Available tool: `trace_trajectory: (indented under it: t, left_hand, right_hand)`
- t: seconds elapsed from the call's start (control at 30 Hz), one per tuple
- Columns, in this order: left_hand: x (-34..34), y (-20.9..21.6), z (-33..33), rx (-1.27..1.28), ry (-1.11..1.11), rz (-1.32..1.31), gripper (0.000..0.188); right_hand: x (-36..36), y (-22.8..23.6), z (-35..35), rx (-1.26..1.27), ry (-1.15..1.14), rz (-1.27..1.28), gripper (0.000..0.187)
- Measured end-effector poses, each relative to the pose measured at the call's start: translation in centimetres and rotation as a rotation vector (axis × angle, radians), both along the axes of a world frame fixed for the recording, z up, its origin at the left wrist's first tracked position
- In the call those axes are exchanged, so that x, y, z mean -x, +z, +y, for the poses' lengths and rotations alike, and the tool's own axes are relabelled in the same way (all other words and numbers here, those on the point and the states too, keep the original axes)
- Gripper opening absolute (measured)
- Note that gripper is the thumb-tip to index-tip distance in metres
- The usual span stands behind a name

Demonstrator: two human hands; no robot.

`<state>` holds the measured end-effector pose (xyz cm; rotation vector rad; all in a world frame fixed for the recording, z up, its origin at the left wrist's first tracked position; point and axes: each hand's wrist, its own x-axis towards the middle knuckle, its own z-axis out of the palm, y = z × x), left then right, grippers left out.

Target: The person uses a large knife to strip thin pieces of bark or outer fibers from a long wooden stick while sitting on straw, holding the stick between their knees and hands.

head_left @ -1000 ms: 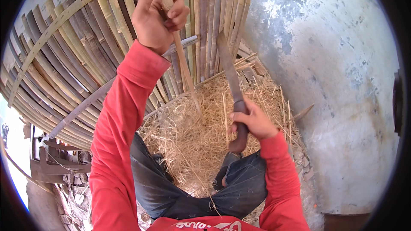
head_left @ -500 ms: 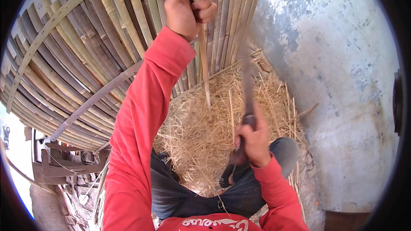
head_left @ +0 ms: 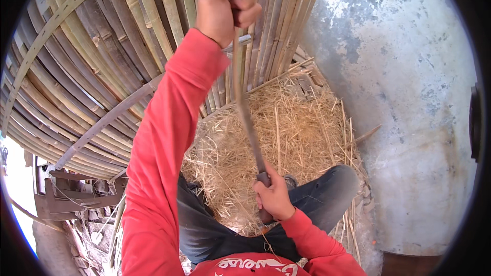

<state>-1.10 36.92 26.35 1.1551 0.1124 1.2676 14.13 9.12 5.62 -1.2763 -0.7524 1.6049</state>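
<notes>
Up at the top middle, my left hand (head_left: 225,13) is closed round the upper end of a bamboo strip (head_left: 236,64) that hangs down below the fist. Lower down, my right hand (head_left: 276,197) grips the dark handle of a long machete (head_left: 249,128). Its blade points up and to the left, overlapping the lower part of the strip, so I cannot tell exactly where the two touch. Some motion blur softens the left fingers and the blade's far end.
Thin shavings (head_left: 296,122) cover the ground ahead of my bent legs (head_left: 327,194). A bamboo slat panel (head_left: 107,41) leans at the left and back. A worn grey-blue wall (head_left: 404,112) closes off the right. Wooden scraps (head_left: 76,194) lie at lower left.
My right hand has swung the machete left and inward, from beside the strip to across it. The left hand stays high, gripping the strip, with only a slight shift.
</notes>
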Motion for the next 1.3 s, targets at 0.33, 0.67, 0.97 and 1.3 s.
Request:
trace_trajectory:
  t: [0.33, 0.67, 0.97, 1.3]
  left_hand:
    - [2.8, -0.2, 0.4, -0.031, -0.388, -0.124, 0.068]
    - [0.8, -0.3, -1.1, -0.038, -0.560, -0.138, 0.075]
    - [0.0, -0.1, -1.5, -0.051, -0.494, -0.100, 0.076]
    - [0.1, -0.1, 0.1, -0.174, -0.549, -0.158, 0.074]
  right_hand:
    - [0.1, 8.5, 3.0, -0.480, -0.369, -0.186, 0.076]
    - [1.6, -3.0, -2.3, -0.109, -0.094, -0.081, 0.077]
    - [0.9, 8.2, 1.3, -0.749, -0.571, -0.137, 0.058]
    - [-0.2, -6.8, -5.4, 0.172, -0.172, 0.011, 0.081]
